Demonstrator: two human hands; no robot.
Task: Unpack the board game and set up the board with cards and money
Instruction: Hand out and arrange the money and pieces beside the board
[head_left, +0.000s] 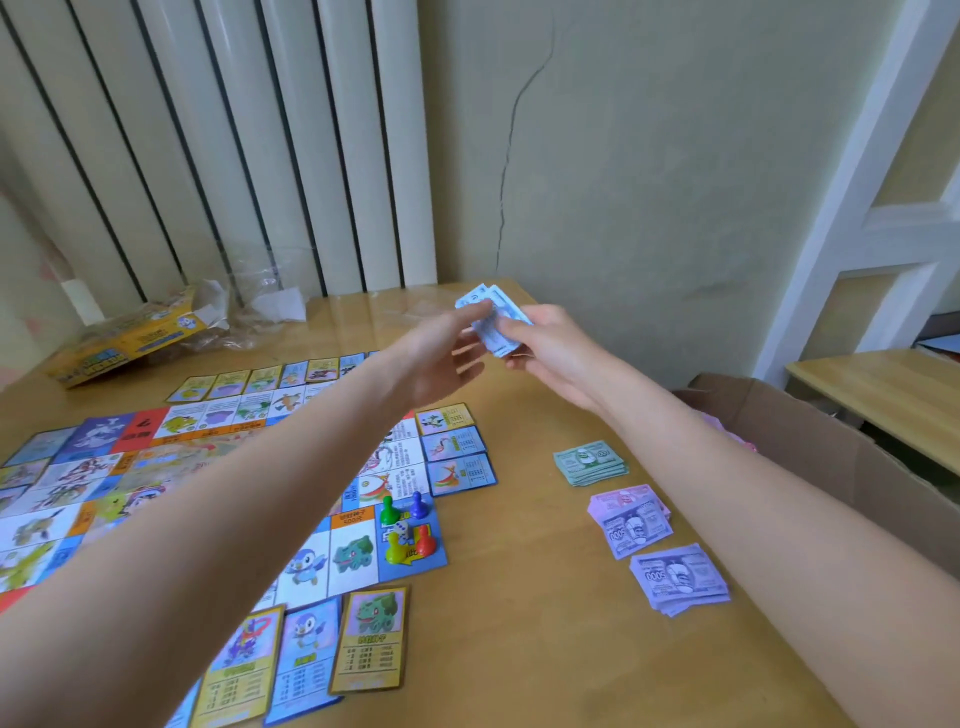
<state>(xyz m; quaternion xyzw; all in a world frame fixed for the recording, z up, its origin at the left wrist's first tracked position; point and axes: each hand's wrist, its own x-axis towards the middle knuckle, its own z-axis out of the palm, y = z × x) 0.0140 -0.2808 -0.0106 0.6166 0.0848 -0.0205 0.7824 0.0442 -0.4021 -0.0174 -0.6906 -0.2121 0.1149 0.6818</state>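
— Both hands busy?
— Yes: right hand (550, 348) grips blue notes (493, 325) above the surface (519, 649); left hand (441, 358) pinches the top note. Board (171, 499) lies left, money piles (631, 519) right

Brightness: I see the room evenly lit, soft daylight tone, nothing dim.
Glare: a pale sheen lies across the far end of my bench (519, 426), strongest near the plastic wrap (260, 291).
Shadows: faint and soft under my forearms and beside the money stacks (631, 519); no hard edges.
Blur: my left hand (441, 358) and the blue notes (493, 322) it touches are smeared; print on the cards (369, 639) near me stays readable.
Distortion: wide-angle bend curves the radiator (208, 140) and tilts the white frame (857, 208); my forearms swell at the lower corners.
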